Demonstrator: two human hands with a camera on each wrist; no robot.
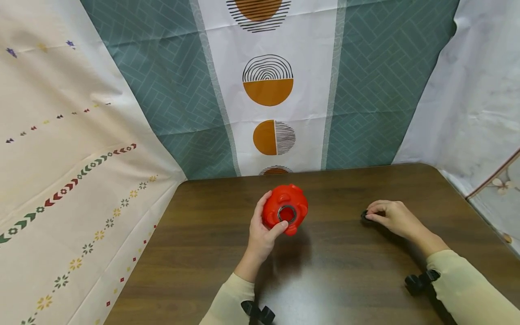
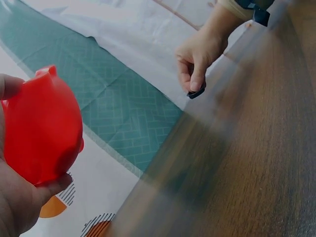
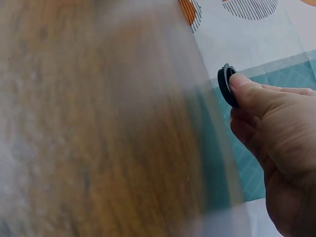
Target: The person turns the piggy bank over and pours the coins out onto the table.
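Observation:
My left hand holds a red piggy bank above the wooden table, its underside facing the head camera. Stubby feet surround a round opening with a dark rim, and my thumb lies at the opening's lower edge. In the left wrist view the smooth side of the piggy bank shows. Off to the right, my right hand pinches a small black round cap between thumb and fingers. The right wrist view shows the cap edge-on, with a raised rim.
The brown wooden table extends under both hands. A green and white patterned cloth hangs behind it, with a cream cloth at the left and a pale one at the right. Black camera mounts sit on both wrists.

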